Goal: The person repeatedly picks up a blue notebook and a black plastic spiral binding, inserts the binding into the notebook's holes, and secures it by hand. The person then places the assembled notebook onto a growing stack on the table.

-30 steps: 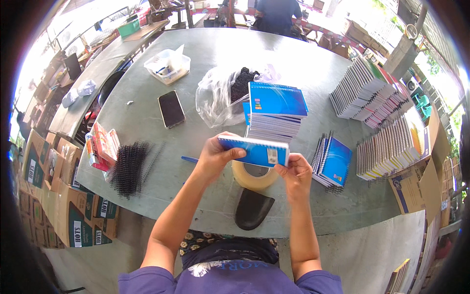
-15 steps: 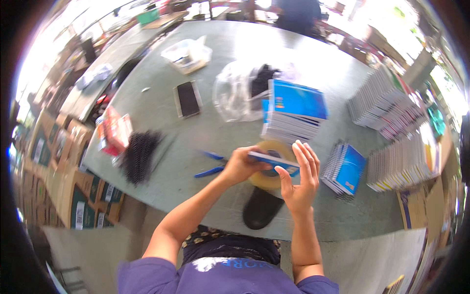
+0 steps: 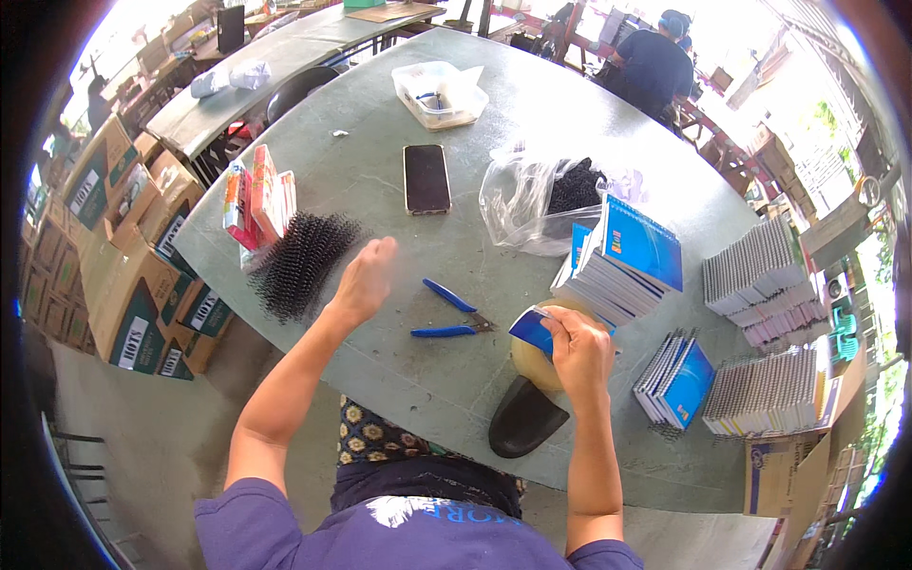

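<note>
Right hand (image 3: 581, 353) closed on blue notebook (image 3: 534, 332) above tape roll (image 3: 530, 364); left hand (image 3: 362, 280) open, empty, beside black coil pile (image 3: 302, 263) on bench (image 3: 380, 370).

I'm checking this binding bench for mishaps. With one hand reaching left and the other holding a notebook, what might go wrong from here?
1. The right hand alone holds the blue-covered notebook over the tan tape roll; it might slip.
2. The left hand hovers by the pile of black wire spirals; the ends may snag fingers.
3. The blue-handled pliers lie between both hands and may get knocked.
4. The slanting stack of blue notebooks beside the right hand may slide.
</note>
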